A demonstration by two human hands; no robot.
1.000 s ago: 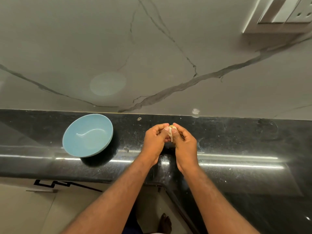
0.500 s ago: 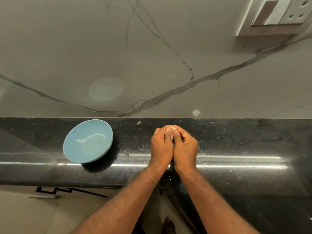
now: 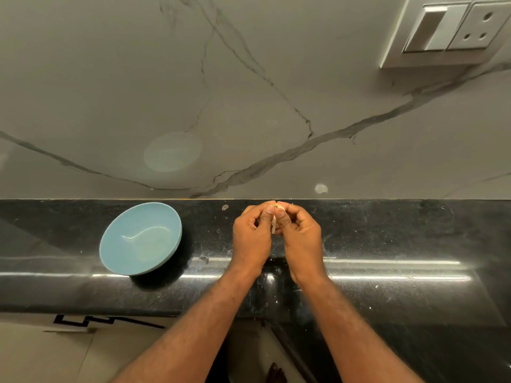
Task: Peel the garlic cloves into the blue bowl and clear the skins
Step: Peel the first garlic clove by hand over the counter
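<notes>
Two grips: left hand (image 3: 253, 236), right hand (image 3: 302, 239) pinch one garlic clove (image 3: 277, 207).
Counter (image 3: 387, 230): glossy black (dusty), blue bowl (image 3: 139, 239) left.
Wall (image 3: 110, 92): veined marble.

Left grip (image 3: 251, 236), right grip (image 3: 302, 239), 2 forearms (image 3: 199, 333): bare.

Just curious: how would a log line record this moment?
step: peeling | left hand: pinches garlic clove | right hand: pinches it | blue bowl: empty, left of hands

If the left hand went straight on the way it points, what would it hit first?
Probably the veined wall behind the black counter, past the garlic clove it pinches; depth is unclear.
</notes>
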